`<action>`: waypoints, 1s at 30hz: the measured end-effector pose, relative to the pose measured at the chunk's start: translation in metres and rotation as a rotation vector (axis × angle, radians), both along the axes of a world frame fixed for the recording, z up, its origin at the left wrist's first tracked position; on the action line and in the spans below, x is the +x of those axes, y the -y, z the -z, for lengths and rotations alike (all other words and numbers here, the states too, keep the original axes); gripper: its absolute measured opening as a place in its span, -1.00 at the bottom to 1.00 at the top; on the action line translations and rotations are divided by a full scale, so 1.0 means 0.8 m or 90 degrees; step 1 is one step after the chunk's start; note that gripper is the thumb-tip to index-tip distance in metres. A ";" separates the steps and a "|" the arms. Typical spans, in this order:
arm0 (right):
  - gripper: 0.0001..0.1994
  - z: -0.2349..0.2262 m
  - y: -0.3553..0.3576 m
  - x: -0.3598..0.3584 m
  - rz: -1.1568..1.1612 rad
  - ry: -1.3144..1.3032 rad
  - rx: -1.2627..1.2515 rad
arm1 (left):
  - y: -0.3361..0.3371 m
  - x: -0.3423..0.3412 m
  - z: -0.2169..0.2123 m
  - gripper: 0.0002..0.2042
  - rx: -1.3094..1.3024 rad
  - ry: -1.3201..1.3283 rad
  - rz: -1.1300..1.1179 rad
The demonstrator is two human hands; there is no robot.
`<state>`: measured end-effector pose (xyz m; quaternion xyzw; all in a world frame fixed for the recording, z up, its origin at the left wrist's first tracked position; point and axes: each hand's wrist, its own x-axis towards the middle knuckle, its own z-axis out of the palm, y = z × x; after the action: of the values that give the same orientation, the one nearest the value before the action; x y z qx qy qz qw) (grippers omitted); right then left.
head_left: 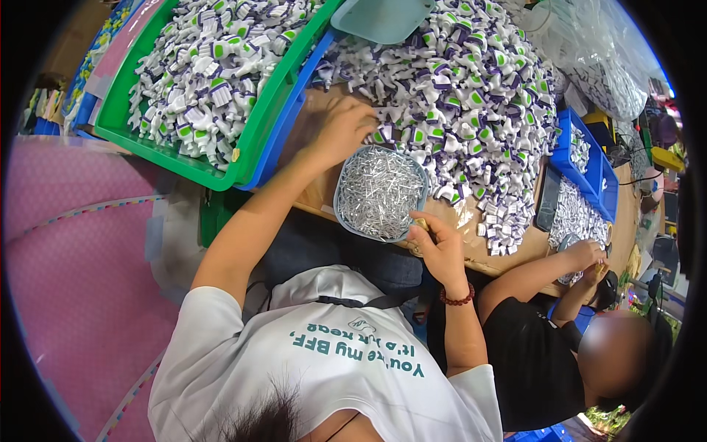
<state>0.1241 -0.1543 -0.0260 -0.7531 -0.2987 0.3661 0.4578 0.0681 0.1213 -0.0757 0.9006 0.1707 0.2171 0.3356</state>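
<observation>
Left hand: the left hand (340,131) lay in the upper centre of the frame, fingers spread open on the edge of the heap of small white, purple and green plastic parts (471,110); it rested on them and had closed on none.
Right hand: the right hand (440,250) sat at centre frame, just below the round grey-blue plastic dish of short silver metal pins (379,193); its grip was narrow, thumb and forefinger pinched on a small pale piece too small to identify.
Dish position: the dish stood on the wooden tabletop (471,243) between both hands, its far rim touching the heap.
Adjacent stock: a green plastic crate of the same parts (184,81) sat in the upper left, stacked on a blue crate (283,136); a teal tray (381,16) overlapped the heap at top centre.
Neighbour: another person's hands (589,259) worked at the right of the frame beside a blue bin of white pieces (582,158).
Judgement on method: one part at a time was best drawn off the loose near edge of the heap, not dug from the middle, which would spill pieces over the tabletop edge.
Judgement on pins: a single pin was best taken by fingertip pinch; the pins lay tangled and could lift in clumps.
Judgement on layout: the dish was well placed, close to both hands.
</observation>
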 end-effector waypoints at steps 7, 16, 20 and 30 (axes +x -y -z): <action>-0.77 0.004 -0.005 0.004 0.027 0.072 0.003 | 0.012 0.030 -0.009 -0.69 -0.086 -0.169 0.024; -0.86 0.007 -0.024 0.012 -0.069 0.522 0.008 | -0.018 0.012 -0.007 -0.71 -0.540 -0.028 -0.110; -0.88 0.005 -0.038 0.013 -0.052 0.554 -0.014 | -0.019 -0.035 -0.033 -0.66 -0.946 0.116 -0.019; -0.89 0.017 -0.051 0.027 -0.072 0.606 -0.080 | 0.064 -0.095 -0.068 -0.78 -1.175 0.146 0.153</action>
<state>0.1455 -0.1137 -0.0397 -0.8456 -0.4930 0.0224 0.2036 -0.0082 0.0698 -0.0211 0.2627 0.1469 0.0470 0.9525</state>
